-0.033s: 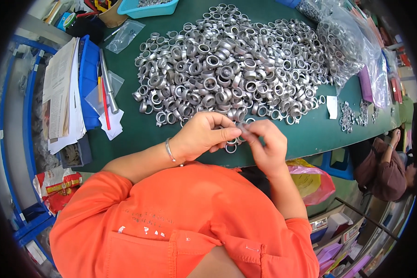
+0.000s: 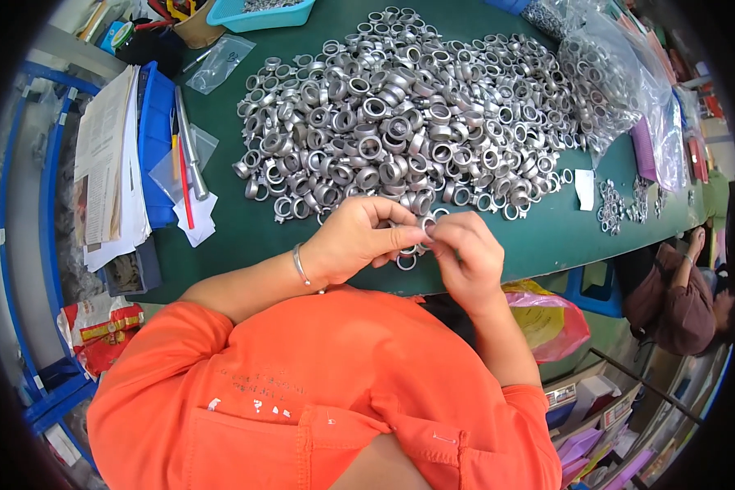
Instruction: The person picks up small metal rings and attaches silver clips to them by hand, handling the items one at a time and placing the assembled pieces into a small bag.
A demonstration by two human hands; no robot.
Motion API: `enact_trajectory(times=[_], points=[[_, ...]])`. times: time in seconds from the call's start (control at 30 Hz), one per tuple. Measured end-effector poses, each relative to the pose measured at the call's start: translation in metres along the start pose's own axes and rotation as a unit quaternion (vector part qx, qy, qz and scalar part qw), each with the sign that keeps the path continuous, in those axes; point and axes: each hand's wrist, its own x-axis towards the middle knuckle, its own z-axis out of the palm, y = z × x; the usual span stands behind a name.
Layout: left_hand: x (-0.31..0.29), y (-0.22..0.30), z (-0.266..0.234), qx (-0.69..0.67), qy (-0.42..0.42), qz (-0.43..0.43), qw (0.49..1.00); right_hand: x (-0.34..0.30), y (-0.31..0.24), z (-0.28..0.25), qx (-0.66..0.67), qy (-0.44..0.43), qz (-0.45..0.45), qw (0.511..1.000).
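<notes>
A metal rod (image 2: 184, 131) is lying right of a blue tray (image 2: 159, 98). Left hand (image 2: 353, 238) is pinching a metal ring (image 2: 426, 223) by thumb and forefinger, just nearside of the ring pile (image 2: 367, 147). Right hand (image 2: 469, 255) is meeting it, thumb and forefinger together; clamping on the ring: cannot tell.

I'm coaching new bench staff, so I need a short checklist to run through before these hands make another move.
1. Metal ring in hand: ok, at the fingertips of left hand and right hand.
2. Firm grip: cannot tell, fingers partly hide the contact.
3. Ring pile nearby: ok, just beyond the hands.
4. Space around the hands clear: not ok, another ring shows by the left fingers.
5. White slip away from the hands: ok, right of the pile.
</notes>
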Motion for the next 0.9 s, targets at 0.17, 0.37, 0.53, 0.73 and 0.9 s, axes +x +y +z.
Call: enact_trajectory(times=[0.17, 0.37, 0.53, 0.73, 0.9], points=[[-0.001, 0.000, 0.005, 0.036, -0.015, 0.116, 0.993, -0.009, -0.002, 0.004, 0.201, 0.046, 0.143, 0.968], [0.004, -0.008, -0.002, 0.211, -0.019, 0.281, 0.936, -0.008, -0.006, 0.000, 0.443, 0.001, 0.332, 0.833], [0.000, -0.006, 0.002, 0.178, -0.010, 0.260, 0.949, -0.010, -0.009, 0.004, 0.366, 0.007, 0.249, 0.897], [0.000, -0.006, 0.003, 0.099, -0.006, 0.158, 0.982, -0.008, -0.006, 0.005, 0.183, 0.059, 0.140, 0.971], [-0.001, -0.011, -0.009, -0.253, -0.099, -0.065, 0.960, -0.003, -0.011, 0.002, 0.073, -0.041, -0.012, 0.996]])
